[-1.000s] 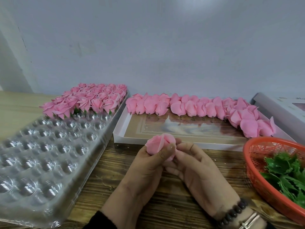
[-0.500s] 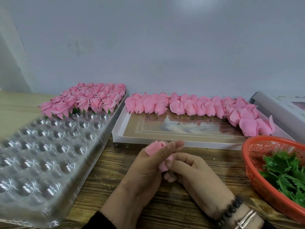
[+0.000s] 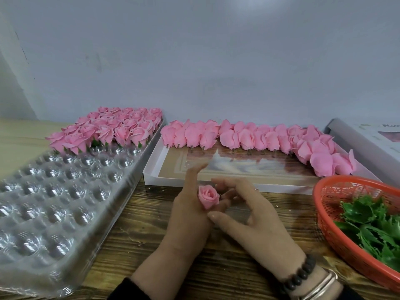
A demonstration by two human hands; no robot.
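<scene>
Where the flower sits: small pink artificial rose head [image 3: 208, 195], upright at lower centre of the frame, above the brown wooden worktop [image 3: 140, 234], between the two hands.
Left hand: the left hand [image 3: 188, 215] holds the rose head at its thumb side. One finger points straight up, and the grip itself is hidden behind the petals.
Right hand: the right hand [image 3: 257, 219] has its fingers [image 3: 224, 203] spread and loosely bent, two tips touching the flower's base, thumb resting on the left hand.
Right wrist: dark bead bracelet [image 3: 300, 276].
Left of frame: clear plastic dimpled tray [image 3: 54, 202], with finished pink roses with green bases [image 3: 112, 128] filling its far end.
Centre back: shallow white cardboard box [image 3: 151, 175], with a row of bare pink rose heads [image 3: 249, 137] along its far side.
Right edge: orange plastic mesh basket [image 3: 324, 213] holding green plastic leaves [image 3: 368, 224].
</scene>
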